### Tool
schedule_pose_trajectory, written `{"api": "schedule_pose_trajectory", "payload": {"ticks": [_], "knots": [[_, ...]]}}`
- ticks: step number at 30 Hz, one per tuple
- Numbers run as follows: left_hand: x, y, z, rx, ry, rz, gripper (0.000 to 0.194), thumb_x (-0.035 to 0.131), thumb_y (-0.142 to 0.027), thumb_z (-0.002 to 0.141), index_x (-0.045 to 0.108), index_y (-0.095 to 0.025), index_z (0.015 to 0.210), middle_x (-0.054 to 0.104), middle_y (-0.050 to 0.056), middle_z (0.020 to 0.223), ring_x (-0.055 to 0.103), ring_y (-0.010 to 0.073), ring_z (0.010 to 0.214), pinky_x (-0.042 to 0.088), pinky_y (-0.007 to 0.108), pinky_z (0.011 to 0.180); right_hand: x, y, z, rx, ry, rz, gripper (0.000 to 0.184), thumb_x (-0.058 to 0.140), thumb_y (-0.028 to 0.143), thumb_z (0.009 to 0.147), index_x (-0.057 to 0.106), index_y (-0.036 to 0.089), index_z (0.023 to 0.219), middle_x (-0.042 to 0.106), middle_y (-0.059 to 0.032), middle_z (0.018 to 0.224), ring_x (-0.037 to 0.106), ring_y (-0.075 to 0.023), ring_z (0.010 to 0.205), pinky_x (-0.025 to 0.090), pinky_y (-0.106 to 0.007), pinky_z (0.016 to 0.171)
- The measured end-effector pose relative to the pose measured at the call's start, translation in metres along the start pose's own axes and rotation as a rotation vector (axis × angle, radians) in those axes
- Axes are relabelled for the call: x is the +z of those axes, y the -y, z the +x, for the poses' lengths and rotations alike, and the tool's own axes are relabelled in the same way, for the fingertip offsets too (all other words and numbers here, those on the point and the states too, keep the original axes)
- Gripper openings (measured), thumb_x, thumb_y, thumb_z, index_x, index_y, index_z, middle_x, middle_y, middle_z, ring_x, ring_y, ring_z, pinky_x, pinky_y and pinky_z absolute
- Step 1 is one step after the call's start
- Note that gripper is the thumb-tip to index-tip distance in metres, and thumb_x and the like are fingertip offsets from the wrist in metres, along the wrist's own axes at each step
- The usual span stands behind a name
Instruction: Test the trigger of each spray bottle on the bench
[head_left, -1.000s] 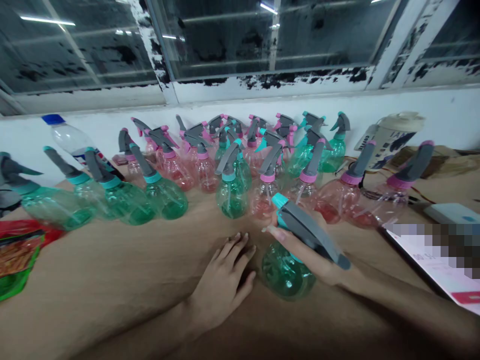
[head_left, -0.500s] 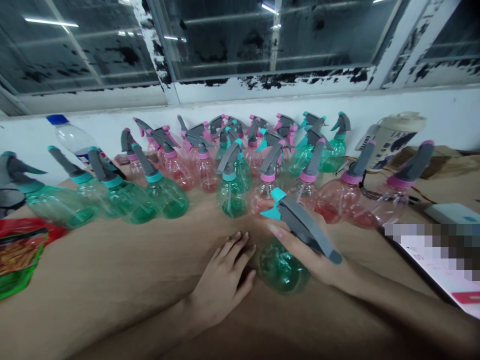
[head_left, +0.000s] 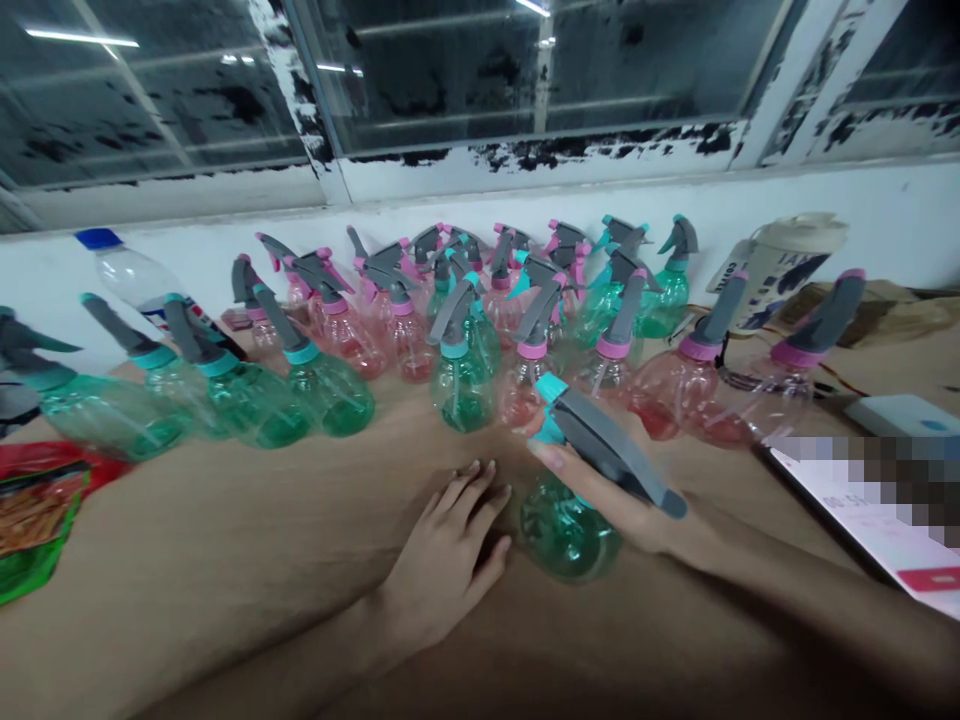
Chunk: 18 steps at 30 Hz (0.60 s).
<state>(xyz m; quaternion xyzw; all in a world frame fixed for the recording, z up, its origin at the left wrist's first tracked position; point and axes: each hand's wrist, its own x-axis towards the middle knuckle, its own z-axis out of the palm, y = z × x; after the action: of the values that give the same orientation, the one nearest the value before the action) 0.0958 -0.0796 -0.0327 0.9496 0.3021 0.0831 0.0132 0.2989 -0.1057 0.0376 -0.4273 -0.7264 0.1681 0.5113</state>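
In the middle of the table, my right hand [head_left: 611, 495] is closed around the neck of a green spray bottle [head_left: 568, 535] with a grey head and turquoise nozzle. Its fingers lie at the turquoise trigger, partly hidden behind the head. The bottle's base rests on the table, nozzle pointing away to the left. Just left of it my left hand [head_left: 454, 545] lies palm down on the table, fingers spread, holding nothing. Beyond both hands stands another green spray bottle [head_left: 461, 395], beside a pink spray bottle [head_left: 525, 390].
Several green and pink spray bottles line the wall, including a green one [head_left: 330, 400] at left. A blue-capped bottle [head_left: 139, 280], a snack packet [head_left: 45, 520], a cup [head_left: 787, 265], a white box [head_left: 904, 415] and a lit screen [head_left: 870, 510] surround the work area.
The view has shifted slightly. My right hand stays on the green spray bottle, and its trigger now sits a little closer to the neck. My left hand remains in place.
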Motion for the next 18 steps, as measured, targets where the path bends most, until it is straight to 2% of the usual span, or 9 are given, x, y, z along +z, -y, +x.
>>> {"api": "schedule_pose_trajectory", "payload": {"ticks": [5,8,12,14,18], "knots": [[0.0006,0.0008,-0.0006,0.005,-0.016,0.004,0.043,0.048,-0.024,0.09,0.046,-0.01,0.131,0.045,0.017,0.14,0.037,0.0305,0.132,0.039,0.051,0.104,-0.0011,-0.0004,0.0012,0.002,0.032,-0.016,0.011,0.055,0.029,0.086,0.056,0.022,0.077,0.058,0.0039,0.067,0.057,-0.0108,0.06,0.046,-0.025,0.058],[0.0028,0.0008,-0.0013,0.007,-0.046,-0.002,0.043,0.049,-0.024,0.09,0.047,-0.01,0.13,0.045,0.017,0.139,0.038,0.0308,0.131,0.04,0.052,0.103,-0.0007,-0.0017,-0.0005,-0.01,0.016,-0.022,0.007,0.057,0.029,0.084,0.059,0.023,0.084,0.063,0.0016,0.076,0.061,-0.0137,0.071,0.048,-0.027,0.066],[0.0038,-0.0003,-0.0015,0.0,-0.041,0.007,0.042,0.049,-0.024,0.09,0.048,-0.01,0.13,0.046,0.017,0.139,0.038,0.0308,0.131,0.039,0.051,0.104,0.0017,-0.003,-0.0047,0.036,0.017,0.031,0.02,0.058,0.031,0.084,0.059,0.022,0.102,0.066,-0.0021,0.093,0.063,-0.0163,0.086,0.049,-0.029,0.077],[0.0033,-0.0005,-0.0012,-0.006,-0.033,0.011,0.042,0.048,-0.024,0.09,0.048,-0.01,0.13,0.046,0.017,0.139,0.038,0.0307,0.131,0.039,0.051,0.103,0.0025,-0.003,-0.0061,0.058,0.024,0.046,0.02,0.057,0.033,0.084,0.059,0.021,0.101,0.066,-0.0026,0.093,0.064,-0.0168,0.085,0.05,-0.03,0.076],[0.0021,-0.0001,-0.0009,-0.005,-0.029,0.01,0.042,0.049,-0.024,0.09,0.048,-0.01,0.129,0.046,0.017,0.139,0.038,0.0308,0.131,0.039,0.051,0.103,0.0027,-0.0027,-0.0057,0.091,0.017,-0.007,0.014,0.056,0.033,0.084,0.059,0.02,0.089,0.061,-0.0023,0.078,0.06,-0.018,0.075,0.048,-0.033,0.069]]}}
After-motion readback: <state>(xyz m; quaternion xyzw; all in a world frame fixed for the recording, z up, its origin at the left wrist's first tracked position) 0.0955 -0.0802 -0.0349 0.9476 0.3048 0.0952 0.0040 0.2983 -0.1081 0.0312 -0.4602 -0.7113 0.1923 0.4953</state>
